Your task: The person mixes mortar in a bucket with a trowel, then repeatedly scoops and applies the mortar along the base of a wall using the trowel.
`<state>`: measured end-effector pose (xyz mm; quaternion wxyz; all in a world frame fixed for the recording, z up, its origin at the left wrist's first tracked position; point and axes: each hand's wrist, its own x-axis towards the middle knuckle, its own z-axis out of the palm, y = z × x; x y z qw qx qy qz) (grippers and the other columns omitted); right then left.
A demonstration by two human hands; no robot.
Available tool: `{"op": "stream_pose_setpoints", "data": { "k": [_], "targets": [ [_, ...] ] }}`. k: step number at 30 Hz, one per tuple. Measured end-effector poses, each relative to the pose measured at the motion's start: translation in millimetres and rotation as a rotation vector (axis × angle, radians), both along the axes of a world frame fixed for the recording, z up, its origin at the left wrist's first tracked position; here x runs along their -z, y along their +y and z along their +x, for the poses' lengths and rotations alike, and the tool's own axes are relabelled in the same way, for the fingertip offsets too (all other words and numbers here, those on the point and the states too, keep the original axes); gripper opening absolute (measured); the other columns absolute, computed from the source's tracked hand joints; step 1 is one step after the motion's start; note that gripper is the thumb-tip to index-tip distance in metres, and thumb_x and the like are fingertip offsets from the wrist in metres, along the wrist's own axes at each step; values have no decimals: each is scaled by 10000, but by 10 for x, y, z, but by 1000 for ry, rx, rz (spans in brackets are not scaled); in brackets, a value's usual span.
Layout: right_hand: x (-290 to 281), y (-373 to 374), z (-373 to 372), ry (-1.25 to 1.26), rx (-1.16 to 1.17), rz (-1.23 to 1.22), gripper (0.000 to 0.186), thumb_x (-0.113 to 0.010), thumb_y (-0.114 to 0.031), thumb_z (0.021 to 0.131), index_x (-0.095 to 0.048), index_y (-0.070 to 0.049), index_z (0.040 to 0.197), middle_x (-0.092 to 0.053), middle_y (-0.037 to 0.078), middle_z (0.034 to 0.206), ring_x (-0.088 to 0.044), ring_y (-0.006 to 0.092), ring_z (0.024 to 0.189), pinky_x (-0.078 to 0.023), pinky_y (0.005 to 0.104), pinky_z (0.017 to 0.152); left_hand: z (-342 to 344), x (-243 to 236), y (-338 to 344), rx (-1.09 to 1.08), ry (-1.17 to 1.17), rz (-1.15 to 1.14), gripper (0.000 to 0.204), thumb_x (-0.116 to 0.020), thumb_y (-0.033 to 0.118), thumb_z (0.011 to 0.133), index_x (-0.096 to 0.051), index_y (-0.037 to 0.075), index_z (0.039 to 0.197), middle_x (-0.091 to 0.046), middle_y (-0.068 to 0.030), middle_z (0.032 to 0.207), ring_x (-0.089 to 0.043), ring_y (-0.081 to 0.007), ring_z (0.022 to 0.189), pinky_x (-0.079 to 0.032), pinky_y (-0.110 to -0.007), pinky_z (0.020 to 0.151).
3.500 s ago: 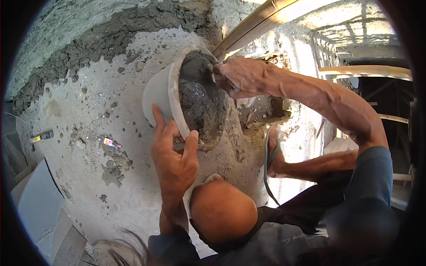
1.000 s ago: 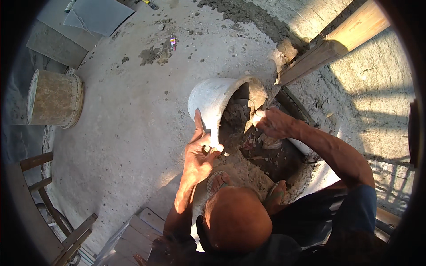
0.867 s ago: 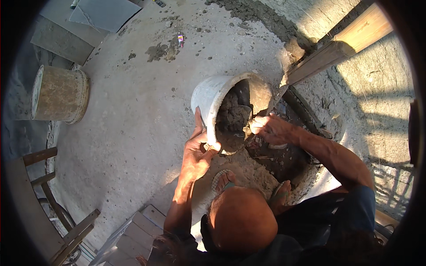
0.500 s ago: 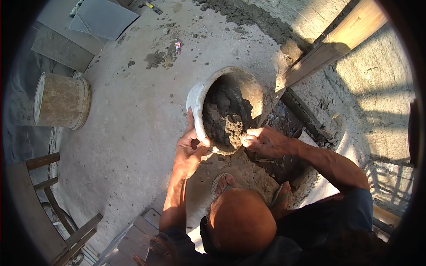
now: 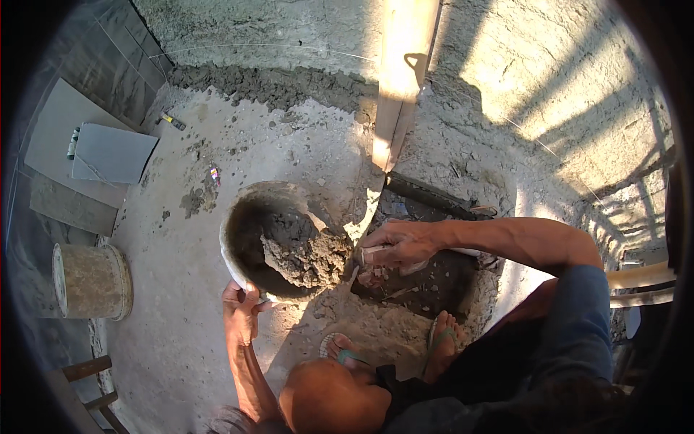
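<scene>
A round bucket (image 5: 228, 249) with a pale rim stands in front of me, tilted with its mouth toward my right. Inside it lies a lumpy heap of wet grey mortar (image 5: 307, 254), piled against the right side. My left hand (image 5: 241, 311) grips the near-left rim, thumb on top and fingers below. Just right of the bucket's mouth, my right hand (image 5: 399, 247) is closed around something pale, mostly hidden by the fingers. Below that hand is a dark rectangular pit (image 5: 434, 286) with rubble in it.
A wooden post (image 5: 395, 94) rises beyond the pit, beside a rough wall (image 5: 535, 72). An upturned bucket (image 5: 90, 281) and grey tiles (image 5: 112, 153) lie at the left. Wooden legs (image 5: 87, 369) are near-left. My sandalled feet (image 5: 442, 340) flank the pit's near edge.
My view has swung right, bringing the pit and wall further in. The bucket tips more to the right, with mortar nearer its right rim. My right hand has moved off the rim, over the pit.
</scene>
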<state>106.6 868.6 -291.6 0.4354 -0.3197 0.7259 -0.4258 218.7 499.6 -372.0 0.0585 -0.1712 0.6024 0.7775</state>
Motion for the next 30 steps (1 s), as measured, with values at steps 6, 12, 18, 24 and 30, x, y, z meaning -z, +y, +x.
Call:
{"op": "stream_pose_setpoints", "data": {
  "k": [6, 12, 18, 24, 30],
  "targets": [
    [-362, 1172, 80, -394, 257, 185, 236, -511, -261, 951, -604, -60, 870, -505, -7, 659, -459, 109, 522, -385, 290, 460, -66, -120, 13, 20, 23, -15, 253, -648, 217, 970, -612, 32, 1139, -694, -87, 1036, -705, -192, 879, -660, -394, 690],
    [-223, 2255, 102, -419, 635, 280, 184, -549, -220, 866, -633, -56, 863, -513, 3, 647, -475, 121, 510, -382, 291, 445, -142, -230, 33, -38, -30, 68, 228, -605, 140, 983, -576, 36, 1184, -688, -114, 1076, -713, -240, 901, -663, -440, 712],
    [103, 2631, -707, 61, 868, 405, 210, -598, -228, 826, -653, -31, 784, -623, 96, 687, -613, 221, 615, -479, 354, 535, -135, -201, -23, -88, -90, 81, 213, -580, 107, 989, -568, 44, 1192, -677, -130, 1127, -702, -289, 986, -652, -491, 766],
    [1313, 2700, -1774, 993, 869, 161, 345, -650, -73, 731, -658, -46, 1074, -681, 259, 917, -651, 464, 902, -519, 506, 796, -89, -154, 67, -86, -107, 86, 298, -545, 111, 997, -512, 48, 1287, -604, -136, 1273, -638, -325, 1128, -626, -519, 839],
    [1687, 2663, -1995, 913, 873, 308, 510, -640, -53, 725, -594, -43, 1233, -665, 277, 1022, -621, 456, 1016, -518, 509, 872, -28, -145, 6, -93, -145, 90, 373, -560, 135, 993, -479, 71, 1352, -552, -129, 1362, -596, -326, 1202, -607, -523, 884]
  ]
}}
